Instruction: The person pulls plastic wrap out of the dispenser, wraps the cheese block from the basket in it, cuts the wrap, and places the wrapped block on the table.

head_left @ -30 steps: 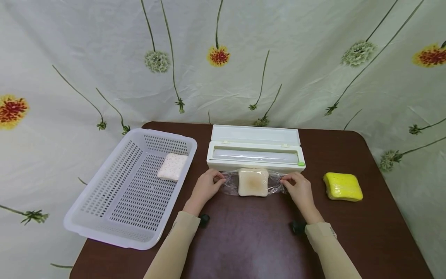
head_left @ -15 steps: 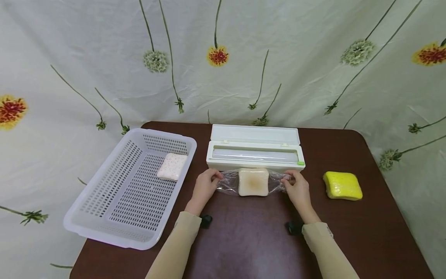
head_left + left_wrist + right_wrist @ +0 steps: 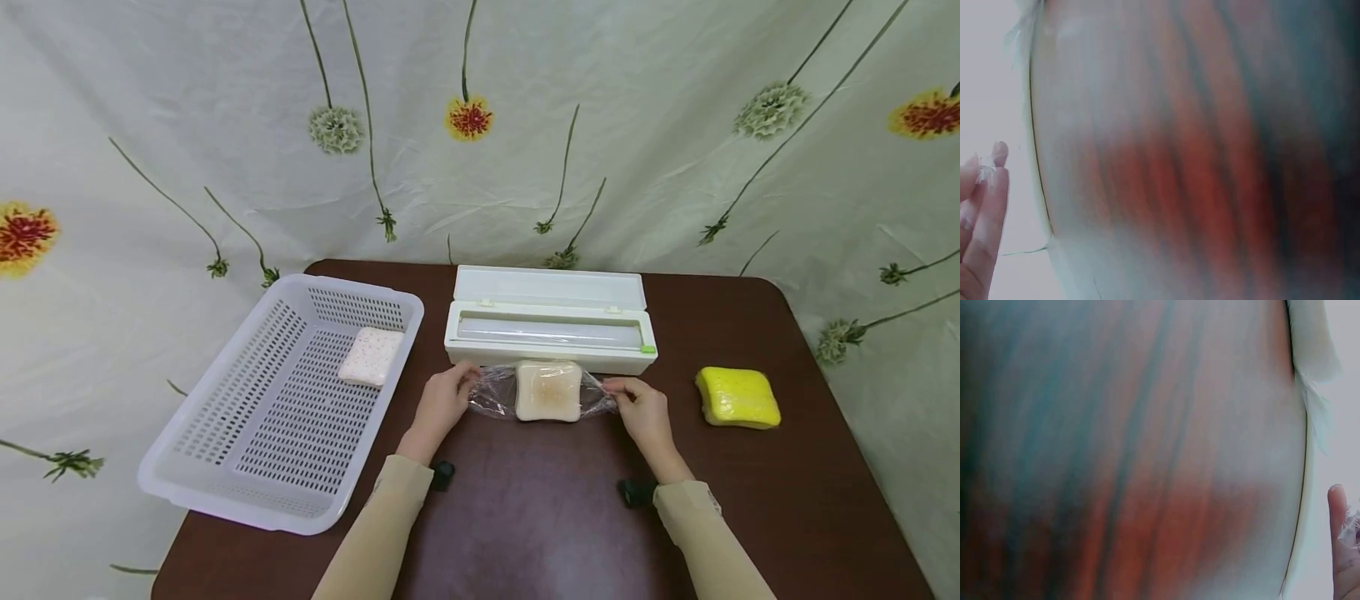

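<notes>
A cream, bread-slice-shaped sponge (image 3: 548, 391) with a brownish middle lies in clear plastic wrap (image 3: 492, 392) at the centre of the table, just in front of the wrap box. The film sticks out to both sides of it. My left hand (image 3: 438, 407) pinches the film's left end between thumb and fingers; a bit of film shows at the fingertips (image 3: 1000, 153) in the left wrist view. On the other side, my right hand (image 3: 643, 417) pinches the right end, which is bunched narrow. Crumpled film (image 3: 1350, 528) shows by that hand in the right wrist view.
Behind the sponge stands a white wrap box (image 3: 551, 358), lid up, with a film roll inside and a green slider. A white plastic basket (image 3: 412, 333) on the left holds a speckled pale block (image 3: 371, 357). A yellow wrapped block (image 3: 738, 398) lies right on the table (image 3: 525, 517).
The film's right end has become narrower and more twisted at my right fingers. The sponge has shifted very slightly to the right. My left hand keeps about the same place.
</notes>
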A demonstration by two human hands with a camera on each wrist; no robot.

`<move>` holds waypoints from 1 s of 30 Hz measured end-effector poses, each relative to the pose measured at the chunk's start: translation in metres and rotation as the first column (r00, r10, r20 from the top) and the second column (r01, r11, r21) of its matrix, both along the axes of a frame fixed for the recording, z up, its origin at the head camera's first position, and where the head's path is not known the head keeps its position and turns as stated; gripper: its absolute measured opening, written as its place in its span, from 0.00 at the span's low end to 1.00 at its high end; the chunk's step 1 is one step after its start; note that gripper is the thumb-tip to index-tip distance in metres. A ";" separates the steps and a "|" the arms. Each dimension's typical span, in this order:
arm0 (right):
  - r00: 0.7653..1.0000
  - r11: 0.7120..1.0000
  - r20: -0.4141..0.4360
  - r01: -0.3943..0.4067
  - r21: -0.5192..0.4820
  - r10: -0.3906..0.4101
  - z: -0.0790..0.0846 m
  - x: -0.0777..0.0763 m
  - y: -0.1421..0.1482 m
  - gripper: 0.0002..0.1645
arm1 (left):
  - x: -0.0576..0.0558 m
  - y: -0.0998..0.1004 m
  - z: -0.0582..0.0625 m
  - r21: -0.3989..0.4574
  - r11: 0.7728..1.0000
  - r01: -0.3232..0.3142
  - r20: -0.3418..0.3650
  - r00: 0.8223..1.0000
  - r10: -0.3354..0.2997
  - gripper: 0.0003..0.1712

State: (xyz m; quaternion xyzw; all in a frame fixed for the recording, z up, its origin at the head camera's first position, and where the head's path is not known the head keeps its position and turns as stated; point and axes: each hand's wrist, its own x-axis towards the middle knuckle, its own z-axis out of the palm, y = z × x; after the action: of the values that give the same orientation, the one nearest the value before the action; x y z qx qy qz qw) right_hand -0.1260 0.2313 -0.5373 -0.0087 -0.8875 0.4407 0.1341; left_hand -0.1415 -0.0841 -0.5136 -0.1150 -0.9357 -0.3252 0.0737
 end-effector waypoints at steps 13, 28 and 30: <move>0.966 0.986 0.255 -0.004 -0.165 0.046 0.025 0.013 0.003 0.12 | 0.009 -0.002 0.013 0.058 0.998 0.006 0.020 1.000 -0.007 0.11; 0.881 0.989 0.456 -0.069 -0.132 0.122 0.045 0.048 0.012 0.11 | 0.029 -0.001 0.032 0.077 0.988 0.135 0.268 0.952 -0.150 0.13; 0.866 0.989 0.480 -0.097 -0.110 0.139 0.046 0.053 0.012 0.11 | 0.029 -0.001 0.034 0.065 0.988 0.142 0.280 0.947 -0.154 0.13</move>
State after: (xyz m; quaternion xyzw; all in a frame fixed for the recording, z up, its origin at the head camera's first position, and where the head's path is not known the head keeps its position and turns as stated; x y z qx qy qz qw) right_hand -0.0732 0.2436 -0.4912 -0.0704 -0.8727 0.4678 -0.1209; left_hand -0.1122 -0.0850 -0.4797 -0.1353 -0.9179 -0.3635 -0.0837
